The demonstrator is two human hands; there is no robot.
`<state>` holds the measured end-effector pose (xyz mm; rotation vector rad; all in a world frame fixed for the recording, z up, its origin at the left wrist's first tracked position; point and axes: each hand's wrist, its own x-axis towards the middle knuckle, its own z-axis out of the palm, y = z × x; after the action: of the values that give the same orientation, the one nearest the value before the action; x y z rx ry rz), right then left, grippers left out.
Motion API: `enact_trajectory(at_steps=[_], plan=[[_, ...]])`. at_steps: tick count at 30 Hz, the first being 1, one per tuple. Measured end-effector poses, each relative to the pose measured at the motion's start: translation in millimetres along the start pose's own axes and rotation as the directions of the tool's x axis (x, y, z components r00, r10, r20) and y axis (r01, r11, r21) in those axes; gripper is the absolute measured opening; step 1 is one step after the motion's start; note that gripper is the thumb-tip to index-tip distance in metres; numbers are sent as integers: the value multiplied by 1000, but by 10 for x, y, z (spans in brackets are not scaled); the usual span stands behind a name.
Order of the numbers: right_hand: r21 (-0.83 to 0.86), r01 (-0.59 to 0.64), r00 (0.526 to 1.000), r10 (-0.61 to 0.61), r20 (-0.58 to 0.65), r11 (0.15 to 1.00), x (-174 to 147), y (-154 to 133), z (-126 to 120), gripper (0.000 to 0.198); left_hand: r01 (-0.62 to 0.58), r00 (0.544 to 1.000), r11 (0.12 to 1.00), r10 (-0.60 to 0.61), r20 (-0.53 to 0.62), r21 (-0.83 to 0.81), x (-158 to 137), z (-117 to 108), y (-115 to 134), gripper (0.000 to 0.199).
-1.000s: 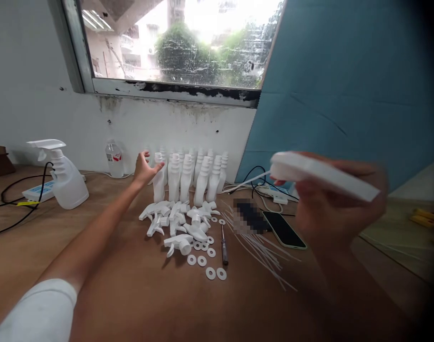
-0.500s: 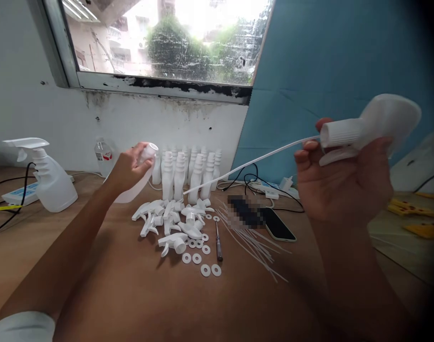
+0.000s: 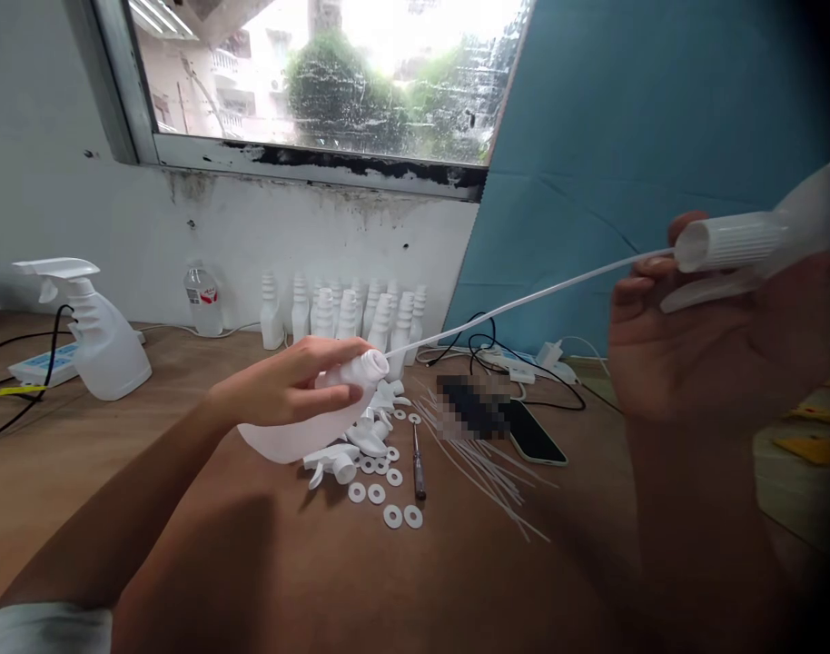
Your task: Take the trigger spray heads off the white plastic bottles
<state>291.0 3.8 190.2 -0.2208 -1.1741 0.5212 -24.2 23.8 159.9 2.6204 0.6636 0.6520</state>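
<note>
My left hand [image 3: 299, 381] is wrapped round the neck of a translucent white bottle [image 3: 306, 434], tilted with its mouth to the right. Up at the right, my right hand [image 3: 721, 345] grips a white trigger spray head [image 3: 748, 242], its ribbed collar facing left. A long thin white tube [image 3: 524, 300] runs from the spray head down to the left. Its tip appears at the bottle's mouth; whether it is inside, I cannot tell. Below the bottle lie several loose spray heads [image 3: 337, 461], partly hidden by it, and flat white washers [image 3: 394, 516].
Several white bottles [image 3: 271, 313] stand along the wall. A complete spray bottle [image 3: 108, 350] is at the left, near a clear labelled bottle [image 3: 203, 300]. A screwdriver [image 3: 419, 468], loose thin tubes [image 3: 483, 472] and a phone [image 3: 534, 431] lie on the brown table. Cables [image 3: 551, 404] trail behind.
My left hand has brought the bottle right and down, over the loose spray heads. My right hand has moved further right with the spray head. The tube's tip now meets the bottle's mouth area.
</note>
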Motion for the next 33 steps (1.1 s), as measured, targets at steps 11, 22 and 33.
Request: enact_trajectory(at_steps=[11,22,33], plan=[[-49,-425,830,411,378,904,-413,80,285,27,54,989,829,32,143,-557,83,420,313,27],[-211,-614,495,580,647,760,-610,197,343,36,117,979,706,38,203,-698,113,462,287,16],[-47,-720,429,498,754,692,-697,407,380,60,262,933,537,71,353,-802,152,508,294,34]])
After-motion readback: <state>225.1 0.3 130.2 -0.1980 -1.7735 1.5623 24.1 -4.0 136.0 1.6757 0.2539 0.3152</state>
